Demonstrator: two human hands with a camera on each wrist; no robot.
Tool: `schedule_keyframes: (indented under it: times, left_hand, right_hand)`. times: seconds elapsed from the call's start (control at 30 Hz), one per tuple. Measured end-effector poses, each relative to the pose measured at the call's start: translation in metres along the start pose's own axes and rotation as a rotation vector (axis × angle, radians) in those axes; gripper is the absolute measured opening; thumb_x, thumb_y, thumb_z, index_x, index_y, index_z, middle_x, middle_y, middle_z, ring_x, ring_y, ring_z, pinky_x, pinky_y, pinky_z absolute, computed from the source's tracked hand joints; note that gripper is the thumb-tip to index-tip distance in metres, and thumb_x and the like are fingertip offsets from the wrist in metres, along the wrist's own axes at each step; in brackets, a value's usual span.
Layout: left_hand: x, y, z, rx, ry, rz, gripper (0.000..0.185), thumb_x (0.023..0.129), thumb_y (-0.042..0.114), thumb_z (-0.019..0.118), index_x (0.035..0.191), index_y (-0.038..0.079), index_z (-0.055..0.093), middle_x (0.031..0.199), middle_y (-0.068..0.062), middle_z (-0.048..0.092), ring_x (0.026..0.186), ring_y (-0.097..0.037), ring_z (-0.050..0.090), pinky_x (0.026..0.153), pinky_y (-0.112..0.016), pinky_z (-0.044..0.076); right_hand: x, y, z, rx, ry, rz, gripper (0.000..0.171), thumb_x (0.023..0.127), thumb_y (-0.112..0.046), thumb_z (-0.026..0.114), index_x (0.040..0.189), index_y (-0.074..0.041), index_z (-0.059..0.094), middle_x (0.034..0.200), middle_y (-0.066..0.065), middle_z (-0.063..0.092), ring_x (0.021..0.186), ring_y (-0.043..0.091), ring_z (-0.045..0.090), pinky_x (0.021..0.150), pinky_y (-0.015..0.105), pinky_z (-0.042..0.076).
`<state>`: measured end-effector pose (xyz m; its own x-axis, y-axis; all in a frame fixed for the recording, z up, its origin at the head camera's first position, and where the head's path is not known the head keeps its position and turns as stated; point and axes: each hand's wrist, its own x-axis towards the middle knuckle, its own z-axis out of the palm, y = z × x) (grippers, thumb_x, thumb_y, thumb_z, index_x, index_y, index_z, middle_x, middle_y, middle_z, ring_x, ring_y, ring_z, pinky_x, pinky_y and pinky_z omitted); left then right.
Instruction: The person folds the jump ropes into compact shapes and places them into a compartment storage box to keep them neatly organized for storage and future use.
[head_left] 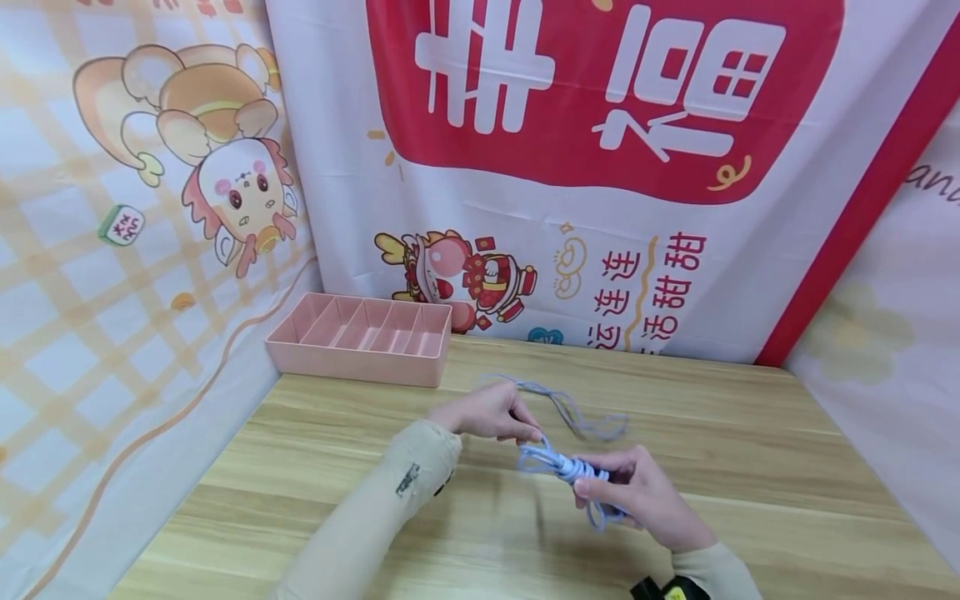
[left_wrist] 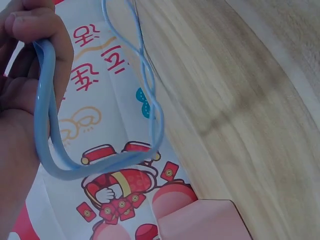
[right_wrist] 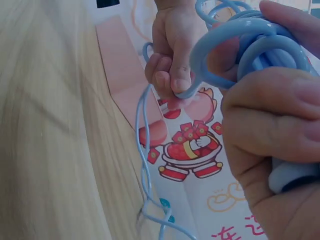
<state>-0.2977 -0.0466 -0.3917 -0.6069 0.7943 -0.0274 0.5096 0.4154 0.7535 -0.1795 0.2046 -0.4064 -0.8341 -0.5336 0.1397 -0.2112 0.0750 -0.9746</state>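
Both hands (head_left: 570, 467) grip blue cable (head_left: 558, 461) mid-table (head_left: 750, 467)

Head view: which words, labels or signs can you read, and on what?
"幸福": large white characters on the red banner behind the table.
"连连" and "甜甜": red characters lower on the same banner; the characters to their left are cut off.
Tile on the left cloth: green mark, too small to read.

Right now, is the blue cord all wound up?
Partly. The right hand grips a coiled bundle of blue cord; the left hand pinches a loose length trailing over the table.
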Motion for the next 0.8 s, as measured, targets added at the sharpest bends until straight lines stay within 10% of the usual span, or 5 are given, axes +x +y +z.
schedule_keyframes:
  times: [0.4,0.8]
  left_hand:
    - [0.009,0.016,0.005,0.248,-0.003,0.081,0.013,0.091,0.023,0.074,0.083,0.014,0.081,0.061,0.009,0.066,0.05,-0.001,0.047,0.051,-0.018,0.037]
    - [0.01,0.047,0.009,0.299,-0.025,0.132,0.011,0.091,0.014,0.073,0.084,0.009,0.08,0.061,0.007,0.066,0.054,-0.002,0.058,0.059,-0.015,0.048]
  right_hand:
    - [0.002,-0.004,0.006,-0.134,-0.044,0.14,0.021,0.093,-0.021,0.07,0.109,-0.008,0.075,0.077,0.014,0.069,0.047,0.007,0.043,0.033,0.02,0.028]
    - [0.008,0.007,0.011,-0.116,-0.083,0.219,0.028,0.096,-0.028,0.065,0.084,-0.004,0.072,0.069,0.011,0.065,0.044,0.009,0.037,0.032,0.024,0.024]
